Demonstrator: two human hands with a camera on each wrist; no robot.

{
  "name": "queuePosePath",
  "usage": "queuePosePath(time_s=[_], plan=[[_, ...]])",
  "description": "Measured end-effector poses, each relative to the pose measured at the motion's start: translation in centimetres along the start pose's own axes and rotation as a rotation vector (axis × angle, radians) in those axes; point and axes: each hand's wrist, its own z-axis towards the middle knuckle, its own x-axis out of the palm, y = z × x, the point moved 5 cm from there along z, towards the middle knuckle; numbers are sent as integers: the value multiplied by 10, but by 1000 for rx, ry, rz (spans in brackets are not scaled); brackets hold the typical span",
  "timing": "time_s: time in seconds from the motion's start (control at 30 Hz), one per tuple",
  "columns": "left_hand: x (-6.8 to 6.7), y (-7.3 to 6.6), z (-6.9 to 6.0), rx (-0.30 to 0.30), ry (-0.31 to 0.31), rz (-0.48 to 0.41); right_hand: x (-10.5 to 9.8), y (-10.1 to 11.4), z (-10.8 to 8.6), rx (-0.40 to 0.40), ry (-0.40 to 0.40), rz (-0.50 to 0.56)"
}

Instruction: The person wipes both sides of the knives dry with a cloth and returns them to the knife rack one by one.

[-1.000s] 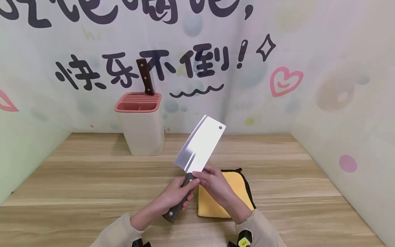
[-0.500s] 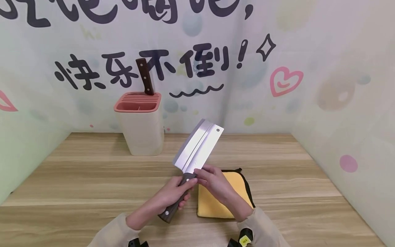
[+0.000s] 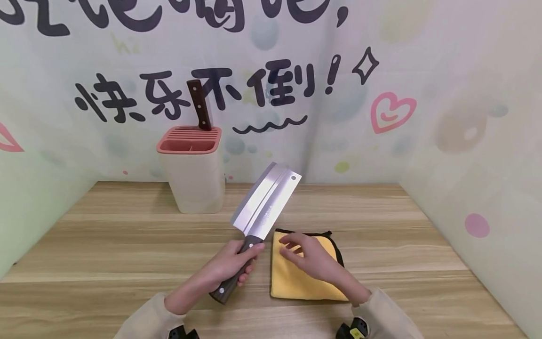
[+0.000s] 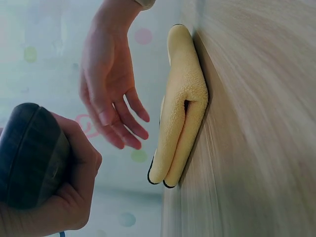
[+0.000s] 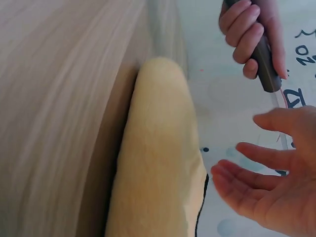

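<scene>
My left hand [image 3: 230,263] grips the dark handle of a cleaver [image 3: 268,200], its thumb lying along the handle near the blade. The broad shiny blade tilts up and to the right, with a small hole near its far corner. My right hand [image 3: 311,256] hovers above a folded yellow cloth [image 3: 302,287] with black edging, its fingers loosely bent and holding nothing. In the left wrist view the folded cloth [image 4: 180,108] lies below the right hand [image 4: 108,79], with a gap between them. In the right wrist view the left fingers wrap the handle [image 5: 266,64].
Behind and left of the cleaver stands a white knife block [image 3: 195,183] with a red slotted top. A brown-handled knife [image 3: 199,104] sticks up from its slots. The wooden table [image 3: 106,254] meets printed walls at the back and both sides.
My right hand has let go of the cleaver near the base of its blade and moved right, over the cloth. The left hand has shifted slightly left with the cleaver, whose blade has turned.
</scene>
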Motion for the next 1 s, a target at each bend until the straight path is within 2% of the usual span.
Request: queuePosePath(time_s=[0.1, 0.2, 0.3, 0.43, 0.57, 0.63, 0.73, 0.87, 1.0], plan=[[-1, 0, -1, 2, 8, 3, 2, -1, -7, -5, 82, -188], [-2, 1, -1, 2, 14, 0, 6, -4, -14, 28, 192, -305], [-3, 1, -2, 1, 11, -1, 10, -8, -20, 86, 285, -347], [-5, 2, -2, 1, 7, 6, 13, -12, -24, 136, 351, -391], [-5, 1, -3, 3, 8, 15, 17, -12, -24, 136, 407, -441], [-5, 1, -3, 5, 9, 18, 17, -12, -24, 120, 415, -478], [-5, 1, -4, 7, 8, 19, 17, -13, -21, 81, 387, -556], [-5, 1, -5, 1, 3, 20, 16, -16, -17, 8, 299, -661], [-5, 2, -5, -8, -2, 25, 16, -20, -11, -48, 215, -716]])
